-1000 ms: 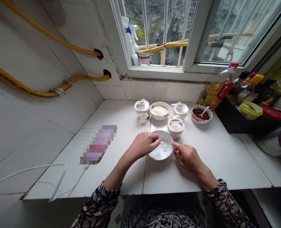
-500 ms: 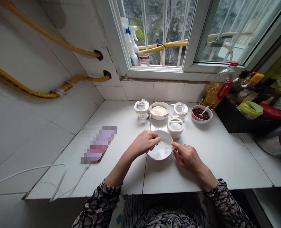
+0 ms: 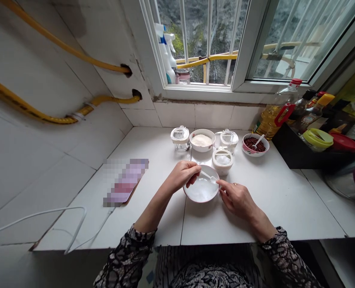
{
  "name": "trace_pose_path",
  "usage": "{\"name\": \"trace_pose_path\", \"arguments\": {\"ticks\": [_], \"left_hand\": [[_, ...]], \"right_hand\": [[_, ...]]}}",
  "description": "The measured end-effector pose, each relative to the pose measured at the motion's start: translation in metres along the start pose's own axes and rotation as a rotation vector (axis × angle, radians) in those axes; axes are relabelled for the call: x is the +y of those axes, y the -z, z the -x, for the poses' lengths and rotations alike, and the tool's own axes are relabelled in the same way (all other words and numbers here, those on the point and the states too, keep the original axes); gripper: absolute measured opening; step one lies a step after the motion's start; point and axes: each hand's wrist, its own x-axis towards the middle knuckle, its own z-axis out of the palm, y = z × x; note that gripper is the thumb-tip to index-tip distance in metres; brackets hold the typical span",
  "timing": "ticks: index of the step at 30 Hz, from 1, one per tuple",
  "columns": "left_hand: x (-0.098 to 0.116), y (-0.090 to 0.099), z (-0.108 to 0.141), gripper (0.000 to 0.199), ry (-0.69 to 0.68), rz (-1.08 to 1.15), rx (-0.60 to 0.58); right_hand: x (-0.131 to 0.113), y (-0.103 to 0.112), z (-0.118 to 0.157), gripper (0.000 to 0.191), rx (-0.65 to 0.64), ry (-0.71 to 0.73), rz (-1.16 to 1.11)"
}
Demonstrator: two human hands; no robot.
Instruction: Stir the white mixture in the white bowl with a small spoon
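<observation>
A shallow bowl (image 3: 199,199) with white contents stands on the counter between my hands. My left hand (image 3: 183,175) is closed on a small white spoon (image 3: 207,175), whose end reaches over the bowl toward its right side. With thumb and fingers, my right hand (image 3: 235,197) grips the bowl's right rim. Just behind the bowl is a lidded container (image 3: 222,165) with white contents seen through its top.
Behind stand a bowl of white grains (image 3: 201,141), a clear jar (image 3: 180,138) and another container (image 3: 229,139). Farther right are a bowl of dark red beans (image 3: 255,145), an oil bottle (image 3: 275,112) and a black box (image 3: 297,152). A blurred-out phone (image 3: 127,182) with a cable lies left.
My left hand has lifted slightly. The spoon, low in the bowl before, is now raised and tilted across it toward the right rim. My right hand stays on the rim.
</observation>
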Motion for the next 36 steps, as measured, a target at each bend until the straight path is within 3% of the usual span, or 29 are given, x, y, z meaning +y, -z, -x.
{"name": "trace_pose_path", "arguments": {"ticks": [6,12,17,26,36], "left_hand": [[-0.0045,0.0017,0.0020,0.035,-0.105,-0.120,0.020],[-0.0002,0.0082,0.0075,0.037,-0.220,-0.525,0.082],[-0.0037,0.0093,0.0050,0.034,-0.253,-0.685,0.112],[-0.0020,0.0063,0.0081,0.037,-0.238,-0.593,-0.014],[-0.0023,0.0098,0.0085,0.033,-0.094,-0.345,-0.083]], "right_hand": [[-0.0004,-0.0005,0.0006,0.039,-0.002,-0.011,-0.001],[-0.0013,0.0009,-0.0007,0.034,-0.003,-0.005,0.009],[0.0002,0.0002,0.0011,0.036,-0.010,-0.009,0.003],[0.0002,-0.0001,0.0005,0.033,-0.001,-0.002,0.021],[-0.0004,0.0001,-0.0005,0.032,0.001,0.005,0.020]]}}
